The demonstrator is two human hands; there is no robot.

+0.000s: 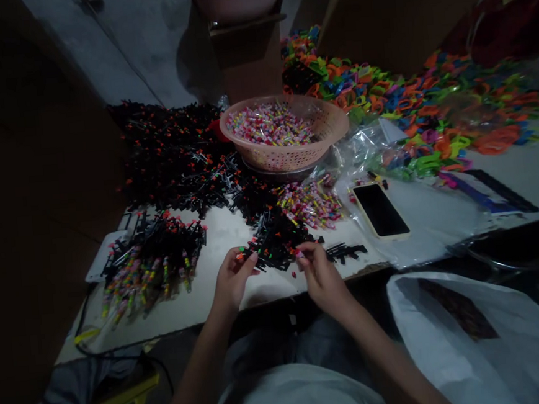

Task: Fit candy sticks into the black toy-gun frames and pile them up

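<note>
At the front of the table, my left hand (233, 279) is closed in a pinch on a small black plastic toy gun (253, 253). Thumb and fingertips of my right hand (321, 276) press together on a small pink-and-white piece, too small to name. Between and beyond both hands lies a pile of black toy guns (276, 229) with orange and green tips. Just behind it is a heap of thin candy-coloured tubes (316, 204). To the right of my right hand, another black toy gun (347, 252) lies flat near the edge.
A pink basket (284, 157) holds many small colourful pieces. Bundled guns with tubes (153, 261) lie at left, before a large black heap (167, 154). A phone (382, 210) rests on clear plastic bags, with bright plastic pieces (411, 110) behind. A white sack (447, 325) stands below the edge.
</note>
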